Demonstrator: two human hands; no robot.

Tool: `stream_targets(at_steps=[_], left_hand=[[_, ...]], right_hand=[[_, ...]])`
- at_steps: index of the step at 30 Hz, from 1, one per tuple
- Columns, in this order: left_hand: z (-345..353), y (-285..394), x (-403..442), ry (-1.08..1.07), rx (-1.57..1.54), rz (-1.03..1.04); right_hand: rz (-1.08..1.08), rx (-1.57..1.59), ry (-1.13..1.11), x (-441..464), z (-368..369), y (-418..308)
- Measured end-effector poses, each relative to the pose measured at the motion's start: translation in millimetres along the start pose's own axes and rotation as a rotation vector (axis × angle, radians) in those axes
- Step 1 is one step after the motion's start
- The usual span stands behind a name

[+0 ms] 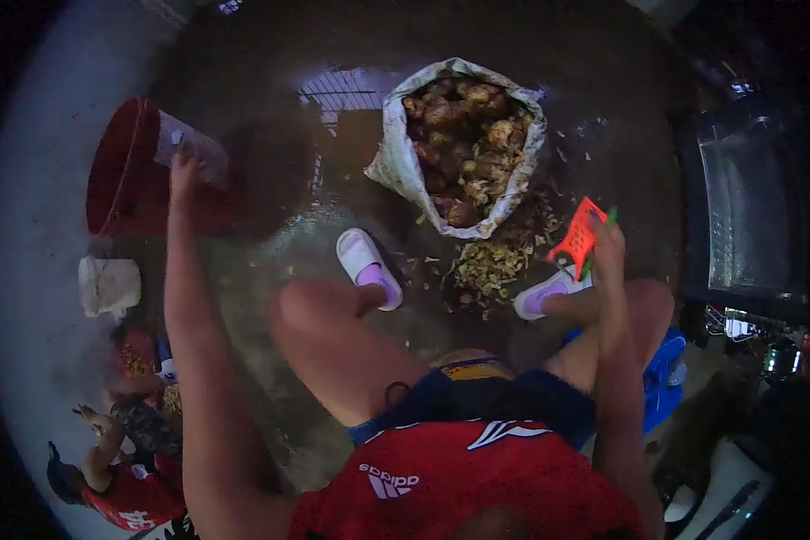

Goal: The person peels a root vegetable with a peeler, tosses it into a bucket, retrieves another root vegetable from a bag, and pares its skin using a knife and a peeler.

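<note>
My left hand is stretched out in front of the pale patch on a large red bucket. Its fingers look drawn together, with a small pale bit at the tips that is too small to name. My right hand is closed around a flat, bright orange tool with dark marks and green parts, held above my right foot. Between and beyond my feet stands an open white sack with its rim rolled back. Brown, knobbly, root-like lumps fill it. Pale and greenish scraps lie in a heap before it.
A small white bucket stands near the red one. Another person in red sits at lower left, by a red container. A clear plastic bin stands at right. Something blue is beside my right thigh. The dark floor looks wet.
</note>
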State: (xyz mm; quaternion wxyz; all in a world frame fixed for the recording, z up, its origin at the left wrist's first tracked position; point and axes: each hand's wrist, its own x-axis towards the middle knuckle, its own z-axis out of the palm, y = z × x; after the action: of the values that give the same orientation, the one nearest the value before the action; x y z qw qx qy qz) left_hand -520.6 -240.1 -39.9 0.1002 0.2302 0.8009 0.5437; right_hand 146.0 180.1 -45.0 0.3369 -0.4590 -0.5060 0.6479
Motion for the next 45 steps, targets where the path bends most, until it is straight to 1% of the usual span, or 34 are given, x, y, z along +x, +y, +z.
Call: stream_targets(at_steps=[1,2,3,5,6,7,8,10,11,12,14,15,17,20,22,23,24,27,28,31,33,34,37,40,42,43,45], left_hand=[[44.4,6.4,-4.9,-0.021,-0.034,-0.04],[79.5,-18.9,10.9,-0.06,0.078,0.013],[113.5,-45.4,27.2,-0.093,0.188,0.07],[202.8,-27.0,18.1,-0.217,0.238,0.046],[244.7,-36.0,27.2,-0.269,0.46,0.178],[289.6,0.5,6.4,-0.272,0.482,0.155],[338.7,43.4,-16.9,-0.273,0.503,0.134],[412.5,59.6,-31.3,-0.347,0.346,0.195],[447.2,55.7,-31.0,-0.413,0.429,0.301],[480.8,50.0,-30.5,-0.476,0.513,0.409],[537.1,57.4,-55.3,-0.498,0.503,0.294],[559.7,58.2,-62.6,-0.555,0.453,0.121],[597.9,53.6,-73.3,-0.666,0.356,-0.223],[703.6,-88.5,-48.7,-0.625,0.415,-0.204],[651.4,7.2,-72.4,-0.669,0.242,-0.247],[641.5,34.6,-80.9,-0.612,0.155,-0.448],[641.2,43.0,-82.6,-0.547,0.069,-0.643],[641.0,41.9,-78.0,-0.65,0.07,-0.628],[641.3,40.7,-75.9,-0.681,0.068,-0.621],[639.6,43.0,-72.7,-0.635,0.171,-0.542],[634.8,45.7,-72.4,-0.697,0.126,-0.504],[634.7,48.6,-69.8,-0.727,0.101,-0.482],[639.7,44.7,-76.6,-0.686,-0.102,-0.594],[636.1,45.9,-85.3,-0.685,-0.384,-0.632],[633.3,50.4,-93.7,-0.607,-0.32,-0.526],[630.7,50.8,-97.0,-0.566,-0.288,-0.476],[620.8,49.8,-103.4,-0.517,-0.345,-0.483]], right_hand=[[0.041,-0.069,-0.051,15.1,5.1,-7.5],[0.082,-0.136,-0.103,31.5,9.2,-13.8],[0.064,-0.241,-0.134,45.4,16.5,-25.0],[0.04,-0.423,-0.175,69.8,27.1,-39.6],[0.027,-0.495,-0.181,82.8,31.1,-42.9],[0.018,-0.567,-0.186,93.0,31.7,-42.9],[-0.089,-0.684,-0.172,103.6,29.5,-37.8],[-0.309,-0.917,-0.141,121.7,23.5,-26.4],[-0.243,-0.84,-0.12,109.7,30.1,-41.6],[-0.236,-0.835,-0.119,110.3,28.7,-43.5],[-0.228,-0.818,-0.116,115.1,24.4,-43.9],[-0.371,-0.797,-0.079,112.6,24.0,-45.4],[-0.318,-0.777,-0.096,114.5,20.0,-52.2],[-0.301,-0.74,-0.093,120.3,12.0,-53.9],[-0.286,-0.727,-0.081,119.7,10.2,-54.2],[-0.268,-0.726,-0.075,118.0,11.0,-57.8],[-0.253,-0.721,-0.068,118.3,11.2,-59.6],[-0.416,-0.721,-0.026,122.0,12.0,-48.6],[-0.385,-0.718,-0.043,123.1,11.9,-49.1],[-0.306,-0.699,-0.092,124.4,11.5,-53.8],[-0.263,-0.675,-0.116,124.4,12.6,-55.2],[-0.275,-0.687,-0.108,122.8,15.7,-58.1],[-0.279,-0.724,-0.091,111.9,18.0,-57.3],[-0.288,-0.731,-0.099,114.0,16.8,-54.4],[-0.313,-0.765,-0.095,114.2,14.4,-56.5],[-0.358,-0.781,-0.071,114.9,13.7,-55.5],[-0.451,-0.813,-0.024,116.5,11.1,-50.4]])
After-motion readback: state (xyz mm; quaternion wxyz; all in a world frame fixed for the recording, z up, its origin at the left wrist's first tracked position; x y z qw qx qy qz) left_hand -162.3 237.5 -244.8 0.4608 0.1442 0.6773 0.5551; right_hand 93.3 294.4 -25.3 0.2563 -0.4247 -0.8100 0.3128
